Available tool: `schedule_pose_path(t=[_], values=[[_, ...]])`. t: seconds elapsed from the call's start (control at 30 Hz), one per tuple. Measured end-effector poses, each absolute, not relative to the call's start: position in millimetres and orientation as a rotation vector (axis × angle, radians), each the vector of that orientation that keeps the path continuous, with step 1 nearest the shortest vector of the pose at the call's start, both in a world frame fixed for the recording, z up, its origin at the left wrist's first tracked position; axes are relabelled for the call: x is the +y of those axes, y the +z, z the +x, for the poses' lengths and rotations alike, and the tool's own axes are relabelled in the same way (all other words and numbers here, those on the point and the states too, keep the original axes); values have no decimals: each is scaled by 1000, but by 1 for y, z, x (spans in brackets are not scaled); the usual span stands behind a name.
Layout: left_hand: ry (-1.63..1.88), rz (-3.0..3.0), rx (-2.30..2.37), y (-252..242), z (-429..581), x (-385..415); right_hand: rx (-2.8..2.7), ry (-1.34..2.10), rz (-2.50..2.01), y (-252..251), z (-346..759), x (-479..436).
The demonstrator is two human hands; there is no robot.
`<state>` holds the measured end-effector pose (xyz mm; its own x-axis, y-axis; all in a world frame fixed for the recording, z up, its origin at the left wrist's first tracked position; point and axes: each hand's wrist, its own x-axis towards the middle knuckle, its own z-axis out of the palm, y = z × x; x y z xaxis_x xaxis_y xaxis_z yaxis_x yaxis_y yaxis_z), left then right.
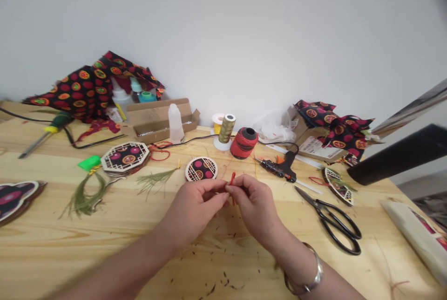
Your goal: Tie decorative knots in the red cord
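Observation:
A short piece of red cord (233, 178) sticks up between the fingertips of both hands, with a bit more of it showing below them. My left hand (199, 207) pinches it from the left, its thumb and forefinger pressed together. From the right, my right hand (254, 201) closes on the same cord, thumb against fingers. Just behind my left fingers lies a round wooden-framed ornament (201, 169) with dark patterned fabric. The red thread spool (244, 142) stands behind my right hand. How the cord is looped between the fingers is hidden.
Black-handled scissors (331, 221) and a glue gun (281, 167) lie at the right. A green tassel (85, 193), an octagonal ornament (125, 158) and a screwdriver (45, 134) are on the left. An open cardboard box (153, 120) and a white bottle (175, 123) stand behind.

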<state>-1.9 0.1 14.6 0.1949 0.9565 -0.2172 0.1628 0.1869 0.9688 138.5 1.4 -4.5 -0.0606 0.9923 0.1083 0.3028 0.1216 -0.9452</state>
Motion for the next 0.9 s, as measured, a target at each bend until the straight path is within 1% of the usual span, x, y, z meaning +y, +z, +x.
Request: schedule_pose_path(t=[0.33, 0.67, 0.9], values=[[827, 1282, 1277, 15, -3, 1, -1395, 1146, -1282, -6, 138, 3], [801, 1102, 1206, 14, -4, 4, -1187, 1363, -1221, -5, 138, 7], [791, 987, 1128, 12, -5, 5, -1161, 1387, -1221, -1, 139, 6]])
